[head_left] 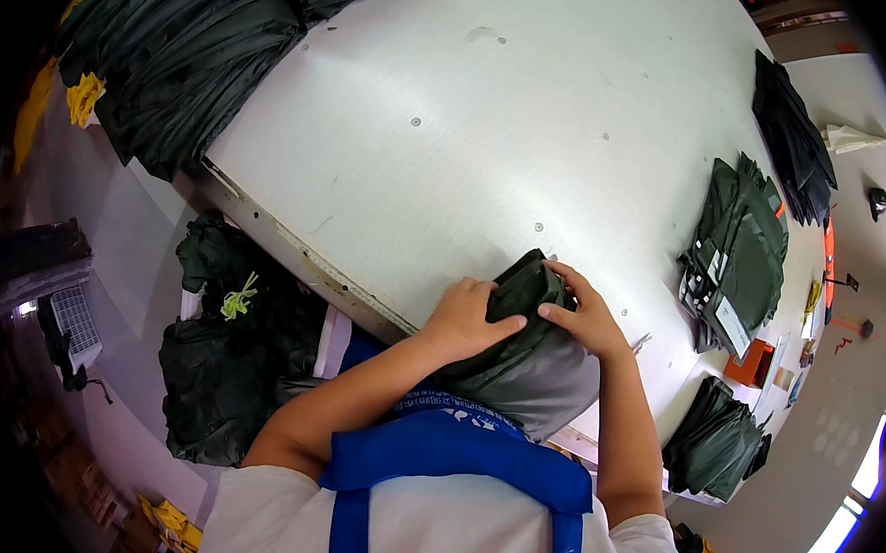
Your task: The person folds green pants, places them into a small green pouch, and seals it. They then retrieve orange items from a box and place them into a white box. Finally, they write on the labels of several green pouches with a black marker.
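A dark green folded fabric piece (498, 365) with a grey underside lies at the table's near edge, right in front of my body. What exact item it is I cannot make out. My left hand (469, 320) grips its left side, thumb laid across the top and fingertips curled at the far side. On the opposite side my right hand (584, 309) holds the upper edge between thumb and fingers. The cloth bunches up between both hands, and its lower part hangs against my blue apron (464, 458).
The pale table (449, 167) has small screw heads in it. A large dark green fabric stack (194, 63) covers its far left corner. Below the left edge sits a heap of dark cloth (228, 365) with a yellow-green tie. Folded green pieces (740, 252) and another pile (715, 441) lie at right.
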Demonstrator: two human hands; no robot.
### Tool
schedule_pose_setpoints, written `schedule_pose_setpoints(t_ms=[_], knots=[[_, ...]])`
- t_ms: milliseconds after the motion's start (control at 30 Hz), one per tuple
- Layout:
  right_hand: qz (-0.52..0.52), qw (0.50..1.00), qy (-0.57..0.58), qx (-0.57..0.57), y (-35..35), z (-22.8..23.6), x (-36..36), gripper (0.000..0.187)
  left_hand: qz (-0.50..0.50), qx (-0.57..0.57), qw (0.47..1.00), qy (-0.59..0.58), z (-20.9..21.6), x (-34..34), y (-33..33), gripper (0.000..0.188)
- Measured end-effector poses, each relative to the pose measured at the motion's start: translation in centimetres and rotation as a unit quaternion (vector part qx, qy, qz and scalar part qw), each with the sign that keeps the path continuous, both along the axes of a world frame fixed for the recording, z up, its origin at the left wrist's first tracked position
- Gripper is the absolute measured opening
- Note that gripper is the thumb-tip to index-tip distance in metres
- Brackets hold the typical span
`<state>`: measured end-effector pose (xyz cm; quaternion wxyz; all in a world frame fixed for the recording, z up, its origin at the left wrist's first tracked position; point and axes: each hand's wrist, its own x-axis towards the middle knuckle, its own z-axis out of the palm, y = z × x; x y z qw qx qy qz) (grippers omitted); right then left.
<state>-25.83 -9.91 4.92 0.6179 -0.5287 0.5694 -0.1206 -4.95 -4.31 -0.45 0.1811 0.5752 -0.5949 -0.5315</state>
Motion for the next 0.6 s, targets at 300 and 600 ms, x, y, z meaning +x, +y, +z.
schedule_pose_setpoints(t_ms=[300, 600], knots=[[0.012, 0.991, -0.022, 0.13, 0.0, 0.6, -0.6, 0.062, -0.014, 0.139, 0.98, 0.139, -1.1, 1.2, -0.5, 0.041], [0.056, 0.998, -0.031, -0.002, 1.0, 1.6, -1.5, 0.049, -0.343, 0.238, 0.904, 0.098, -2.9, -1.3, -5.0, 0.026]])
